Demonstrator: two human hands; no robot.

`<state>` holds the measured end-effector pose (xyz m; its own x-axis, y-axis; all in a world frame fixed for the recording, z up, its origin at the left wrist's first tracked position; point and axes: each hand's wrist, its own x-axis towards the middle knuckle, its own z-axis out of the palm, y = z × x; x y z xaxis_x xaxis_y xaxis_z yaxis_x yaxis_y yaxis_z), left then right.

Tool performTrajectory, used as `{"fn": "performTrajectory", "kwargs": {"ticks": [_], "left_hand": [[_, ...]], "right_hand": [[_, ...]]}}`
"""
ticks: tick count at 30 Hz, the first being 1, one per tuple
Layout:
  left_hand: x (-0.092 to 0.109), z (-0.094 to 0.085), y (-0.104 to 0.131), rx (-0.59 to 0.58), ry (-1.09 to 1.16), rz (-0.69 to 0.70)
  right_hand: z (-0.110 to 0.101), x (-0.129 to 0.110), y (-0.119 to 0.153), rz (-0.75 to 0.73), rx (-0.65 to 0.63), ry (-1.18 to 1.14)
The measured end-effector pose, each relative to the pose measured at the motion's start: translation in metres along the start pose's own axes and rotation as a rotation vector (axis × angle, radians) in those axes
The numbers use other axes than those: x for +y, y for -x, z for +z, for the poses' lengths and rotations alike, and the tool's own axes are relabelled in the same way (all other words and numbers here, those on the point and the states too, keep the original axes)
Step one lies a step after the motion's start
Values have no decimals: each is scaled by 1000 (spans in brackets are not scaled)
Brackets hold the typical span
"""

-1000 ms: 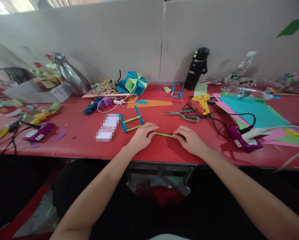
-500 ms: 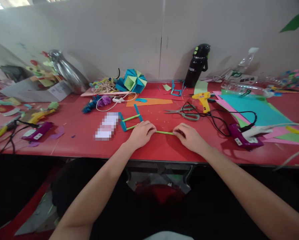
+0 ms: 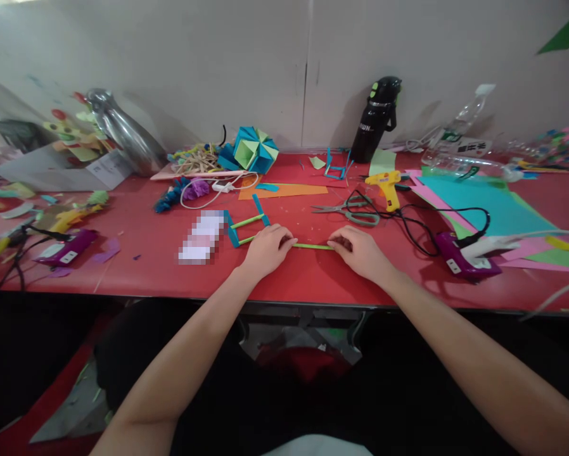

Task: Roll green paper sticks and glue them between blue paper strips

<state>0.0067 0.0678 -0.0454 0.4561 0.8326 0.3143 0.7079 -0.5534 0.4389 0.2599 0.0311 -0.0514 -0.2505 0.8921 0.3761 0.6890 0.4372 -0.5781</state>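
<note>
A thin green paper stick [image 3: 313, 246] stretches between my two hands, low over the red table. My left hand [image 3: 269, 249] pinches one end, and my right hand [image 3: 355, 251] pinches the other; both ends are hidden by fingers. Just beyond my left hand lies a small frame [image 3: 246, 222] made of blue strips joined by green sticks, partly covered by that hand. To its left is a blurred-out white rectangle [image 3: 202, 237]. Scissors [image 3: 355, 210] with grey-green handles rest beyond my right hand, beside a yellow glue gun [image 3: 384, 188].
Purple power strips [image 3: 467, 258] with cables sit at right and left. Coloured paper sheets [image 3: 498, 206] cover the right side. At the back stand a black bottle [image 3: 374, 123], a steel flask [image 3: 125, 136], a blue-and-green paper ball [image 3: 256, 151] and a clear plastic bottle [image 3: 465, 120].
Both hands keep their pinch on the green paper stick, with only slight finger movement. The whole view has shifted a little; the things on the table stay where they were.
</note>
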Motion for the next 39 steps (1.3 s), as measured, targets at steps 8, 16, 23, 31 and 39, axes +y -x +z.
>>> {"fn": "performTrajectory", "kwargs": {"ticks": [8, 16, 23, 31, 39], "left_hand": [[0, 2, 1, 5, 3, 8], [4, -3, 2, -3, 20, 61], [11, -10, 5, -73, 63, 160], [7, -2, 6, -106, 404, -10], [23, -9, 2, -81, 740, -133]], "right_hand": [[-12, -3, 4, -100, -124, -56], [-11, 0, 11, -154, -114, 1], [-14, -5, 10, -132, -29, 32], [-19, -17, 10, -92, 81, -62], [-21, -25, 12, -131, 110, -101]]}}
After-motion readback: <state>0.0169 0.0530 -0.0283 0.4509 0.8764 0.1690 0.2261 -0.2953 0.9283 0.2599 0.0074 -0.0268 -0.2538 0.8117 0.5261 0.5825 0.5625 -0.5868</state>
